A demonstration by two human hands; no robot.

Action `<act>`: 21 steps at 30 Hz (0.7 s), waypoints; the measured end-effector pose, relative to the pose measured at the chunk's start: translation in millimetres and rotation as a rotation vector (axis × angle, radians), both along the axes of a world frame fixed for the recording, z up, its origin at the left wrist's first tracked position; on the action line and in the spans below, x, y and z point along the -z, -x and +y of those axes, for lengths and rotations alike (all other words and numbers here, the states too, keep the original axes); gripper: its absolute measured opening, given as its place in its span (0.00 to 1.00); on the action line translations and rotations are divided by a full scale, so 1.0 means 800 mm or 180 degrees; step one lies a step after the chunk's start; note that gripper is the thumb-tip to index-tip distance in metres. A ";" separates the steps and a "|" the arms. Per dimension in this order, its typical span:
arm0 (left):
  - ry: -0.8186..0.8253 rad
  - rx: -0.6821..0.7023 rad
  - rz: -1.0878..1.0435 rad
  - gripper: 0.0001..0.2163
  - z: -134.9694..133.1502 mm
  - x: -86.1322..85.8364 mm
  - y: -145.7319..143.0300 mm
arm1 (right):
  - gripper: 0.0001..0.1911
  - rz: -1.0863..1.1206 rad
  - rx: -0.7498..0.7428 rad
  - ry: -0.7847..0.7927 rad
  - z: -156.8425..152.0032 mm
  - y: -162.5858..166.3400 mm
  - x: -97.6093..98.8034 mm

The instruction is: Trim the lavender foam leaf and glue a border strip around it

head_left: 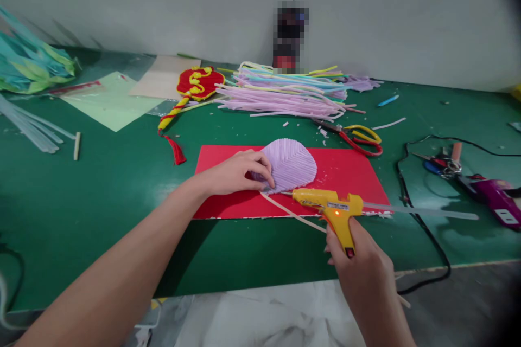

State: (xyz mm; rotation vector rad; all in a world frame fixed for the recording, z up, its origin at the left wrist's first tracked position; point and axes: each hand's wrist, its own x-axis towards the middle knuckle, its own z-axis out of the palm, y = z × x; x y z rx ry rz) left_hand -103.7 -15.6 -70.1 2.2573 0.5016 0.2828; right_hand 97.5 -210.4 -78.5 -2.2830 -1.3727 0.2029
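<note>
A purple ribbed fan-shaped piece (pixel 291 162) lies on a red sheet (pixel 350 173) on the green table. My left hand (pixel 240 172) rests on its left edge, fingers curled and pressing it down. My right hand (pixel 356 260) grips a yellow glue gun (pixel 331 211) whose nozzle points left at the fan's lower edge; a glue stick juts out of its back. A thin wooden stick (pixel 291 210) runs from under the fan toward my right hand.
A heap of pastel pipe cleaners (pixel 285 92) lies behind the sheet, with red-and-yellow scissors (pixel 358 138) beside it. A red fan with a tassel (pixel 191 89) sits at the back left. A black cable (pixel 423 227) and a purple glue gun (pixel 494 198) lie on the right.
</note>
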 end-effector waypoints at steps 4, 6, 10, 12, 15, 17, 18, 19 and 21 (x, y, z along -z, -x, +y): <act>0.0024 -0.0013 -0.0052 0.06 0.000 0.000 0.000 | 0.19 0.0024 0.0044 -0.0037 0.000 -0.002 0.000; 0.0032 -0.0002 -0.0059 0.06 0.000 -0.001 0.000 | 0.19 0.0016 0.0027 -0.0042 0.000 -0.002 0.000; 0.0032 0.0007 -0.0044 0.06 0.000 -0.001 0.000 | 0.18 -0.0015 -0.0040 -0.0073 0.001 -0.003 -0.002; 0.0033 0.0003 -0.0036 0.06 0.000 0.000 0.000 | 0.18 -0.0043 -0.0078 -0.0089 0.002 -0.003 -0.002; 0.0042 -0.0007 -0.0030 0.06 0.000 0.001 0.000 | 0.18 -0.0046 -0.0134 -0.0057 0.002 -0.002 -0.002; 0.0053 -0.0009 -0.0028 0.06 0.000 0.001 0.000 | 0.19 -0.0021 -0.0091 -0.0049 0.002 0.000 -0.002; 0.0055 -0.0006 -0.0025 0.06 0.000 0.001 -0.001 | 0.20 0.0001 -0.0066 -0.0046 0.002 0.001 -0.002; 0.0052 -0.0001 -0.0020 0.06 0.000 0.001 -0.001 | 0.21 0.0019 -0.0043 -0.0043 0.003 0.002 -0.003; 0.0034 0.0008 -0.0018 0.06 0.000 0.000 0.000 | 0.22 0.0041 -0.0030 -0.0022 0.003 0.003 -0.004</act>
